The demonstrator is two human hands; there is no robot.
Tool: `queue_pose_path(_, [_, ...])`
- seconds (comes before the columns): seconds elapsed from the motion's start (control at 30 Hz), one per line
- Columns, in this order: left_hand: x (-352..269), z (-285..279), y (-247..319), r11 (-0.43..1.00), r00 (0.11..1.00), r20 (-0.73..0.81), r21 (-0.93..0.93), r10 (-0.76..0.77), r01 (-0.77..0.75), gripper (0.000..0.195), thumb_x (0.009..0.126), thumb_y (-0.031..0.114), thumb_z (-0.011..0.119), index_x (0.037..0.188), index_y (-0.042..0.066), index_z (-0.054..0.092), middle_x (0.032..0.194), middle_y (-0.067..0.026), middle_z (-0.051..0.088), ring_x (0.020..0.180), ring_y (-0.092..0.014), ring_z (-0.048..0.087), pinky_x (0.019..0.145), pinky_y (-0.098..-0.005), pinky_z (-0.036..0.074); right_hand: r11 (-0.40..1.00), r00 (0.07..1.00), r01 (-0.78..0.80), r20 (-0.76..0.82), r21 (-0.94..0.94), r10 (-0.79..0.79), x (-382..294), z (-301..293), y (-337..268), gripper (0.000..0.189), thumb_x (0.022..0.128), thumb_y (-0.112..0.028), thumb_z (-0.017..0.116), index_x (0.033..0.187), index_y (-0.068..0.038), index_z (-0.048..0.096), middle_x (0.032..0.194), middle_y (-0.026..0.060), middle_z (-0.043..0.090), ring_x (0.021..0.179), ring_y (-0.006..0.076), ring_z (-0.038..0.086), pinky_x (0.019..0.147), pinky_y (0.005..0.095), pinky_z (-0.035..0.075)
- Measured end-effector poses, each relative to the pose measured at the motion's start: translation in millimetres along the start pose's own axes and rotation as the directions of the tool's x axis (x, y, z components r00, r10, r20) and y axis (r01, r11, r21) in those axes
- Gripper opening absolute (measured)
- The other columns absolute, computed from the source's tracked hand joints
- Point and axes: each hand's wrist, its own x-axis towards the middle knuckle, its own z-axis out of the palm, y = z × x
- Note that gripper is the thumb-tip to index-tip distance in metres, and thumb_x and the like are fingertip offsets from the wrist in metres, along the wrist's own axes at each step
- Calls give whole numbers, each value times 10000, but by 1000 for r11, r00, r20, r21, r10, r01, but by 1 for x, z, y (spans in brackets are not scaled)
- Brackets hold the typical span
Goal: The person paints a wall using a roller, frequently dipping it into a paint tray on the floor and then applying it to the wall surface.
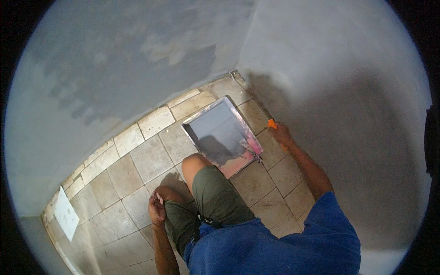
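Observation:
My right hand grips an orange-handled tool low beside the wall on the right. The tool's working end cannot be made out against the dark wall. To the left of that hand, a rectangular paint tray lies on the tiles, its rim stained pink. Grey liquid paint covers most of its bottom. A paint-crusted tool leans over the tray's near right edge. My left hand rests beside my left knee, fingers loosely bent, with nothing plainly held.
Walls with patchy grey coating and a shaded right wall meet in a corner ahead. A thin cable comes out at the corner's foot. A white sheet lies on the tiled floor at far left, by the wall.

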Motion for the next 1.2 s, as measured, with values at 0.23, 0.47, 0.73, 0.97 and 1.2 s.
queue_pose_path(0.23, [-4, 4, 6, 1000, 996, 90, 24, 1, -3, 322, 875, 191, 539, 1125, -10, 504, 992, -49, 577, 892, -132, 561, 786, -237, 471, 997, 997, 79, -20, 22, -79, -38, -57, -44, 391, 819, -329, 586, 1018, 7, 579, 948, 193, 619, 876, 330, 601, 770, 408, 455])
queue_pose_path(0.47, [1, -1, 7, 999, 998, -59, -33, -24, 22, 307, 875, 183, 541, 1116, -3, 507, 999, -47, 569, 873, -126, 555, 775, -221, 466, 998, 991, 41, -124, -52, -47, -43, -30, -3, 418, 830, -305, 586, 1072, 33, 540, 994, 188, 600, 944, 303, 578, 820, 377, 435])
queue_pose_path(0.73, [3, 2, 5, 1000, 1000, -26, 6, -14, 14, 287, 873, 199, 544, 1086, 6, 534, 964, -43, 584, 855, -120, 560, 727, -213, 475, 983, 973, 169, -145, -71, -178, 5, -21, 26, 354, 833, -280, 582, 1050, -1, 566, 889, 167, 623, 800, 305, 605, 731, 370, 455])
queue_pose_path(0.97, [6, 6, 2, 999, 997, -59, -12, -50, 49, 256, 899, 200, 496, 1077, 20, 529, 942, -34, 594, 839, -118, 565, 680, -214, 478, 999, 997, -18, -71, -42, 15, 8, -76, -2, 283, 863, -247, 534, 1023, -18, 579, 811, 111, 603, 718, 214, 572, 689, 343, 454])
queue_pose_path(1.2, [1, 10, 6, 1000, 992, -124, -22, -12, 9, 232, 856, 102, 557, 1047, -19, 507, 1024, -113, 552, 901, -167, 563, 804, -228, 497, 992, 985, 121, -126, 35, -116, -22, -79, 13, 266, 872, -250, 534, 1000, -19, 571, 708, 56, 537, 642, 163, 490, 638, 326, 426])
